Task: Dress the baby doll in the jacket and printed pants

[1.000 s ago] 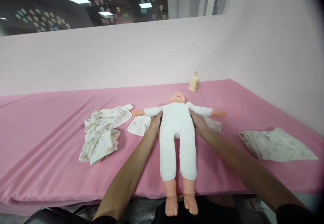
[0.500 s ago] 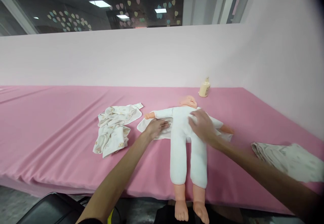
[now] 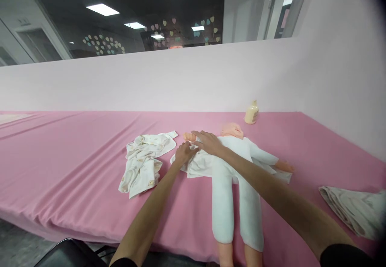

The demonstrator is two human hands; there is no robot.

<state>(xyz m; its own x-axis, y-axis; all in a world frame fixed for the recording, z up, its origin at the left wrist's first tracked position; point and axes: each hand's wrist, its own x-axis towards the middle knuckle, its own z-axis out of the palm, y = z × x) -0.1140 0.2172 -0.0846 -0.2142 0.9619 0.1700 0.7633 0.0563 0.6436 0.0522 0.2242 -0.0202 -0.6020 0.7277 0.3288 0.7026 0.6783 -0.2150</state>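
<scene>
White, crumpled clothes (image 3: 143, 162) lie left on the pink-draped desk (image 3: 90, 158). Rightward, the left hand (image 3: 183, 153) curls at a wrinkled garment (image 3: 197, 166); the right hand (image 3: 209, 143) stretches beside the smooth fist (image 3: 188, 136) of the soft-bodied doll (image 3: 225, 175) lying across that garment. Whether either grip pinches, I cannot tell.

I see a pale-yellow pump bottle (image 3: 251, 113) near the smooth white wall (image 3: 135, 86), pastel heart-shaped stickers (image 3: 103, 45) on dark glass (image 3: 193, 5), and a shiny black seat (image 3: 70, 255).

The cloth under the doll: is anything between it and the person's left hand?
Nothing visible stands between the left hand and the near exposed part of the cloth; the doll lies over its middle.
</scene>
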